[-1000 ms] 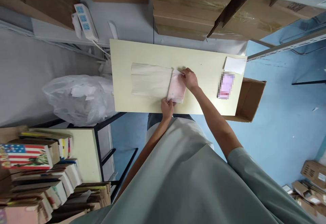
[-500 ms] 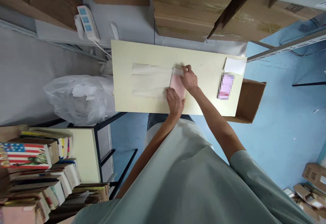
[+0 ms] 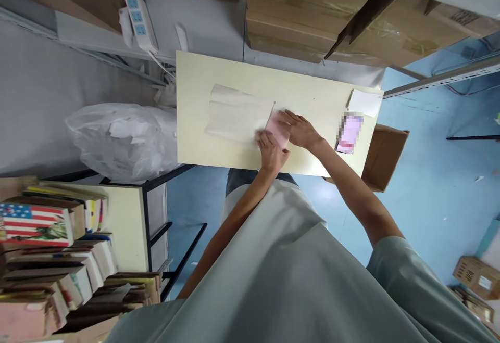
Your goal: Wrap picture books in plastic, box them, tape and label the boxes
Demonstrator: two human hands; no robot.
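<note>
A whitish, thin sheet (image 3: pixel 234 114) lies lengthwise on the cream tabletop (image 3: pixel 195 124), its surface slightly creased. At its right end sits a flat, pale pink rectangle (image 3: pixel 278 128); whether it is a booklet or folded paper I cannot tell. My left hand (image 3: pixel 272 153) grips the near edge of this pink piece, fingers bent on its left corner and thumb at its right. Flat across its upper right part rest the outstretched fingers of my right hand (image 3: pixel 303 130), which partly hide it.
A phone with a blurred pink screen (image 3: pixel 349 134) and white paper (image 3: pixel 365 102) lie at the table's right end. An open carton (image 3: pixel 385 158) is beyond. Left are a plastic bag (image 3: pixel 125 142), power strip (image 3: pixel 140 23) and stacked books (image 3: pixel 39 226). Cardboard boxes (image 3: pixel 289 30) line the back.
My right hand has gone from bent fingers at the pink piece's far corner to flattened fingers lying across it. The sheet and pink piece have turned slightly clockwise. The whole view has shifted a little.
</note>
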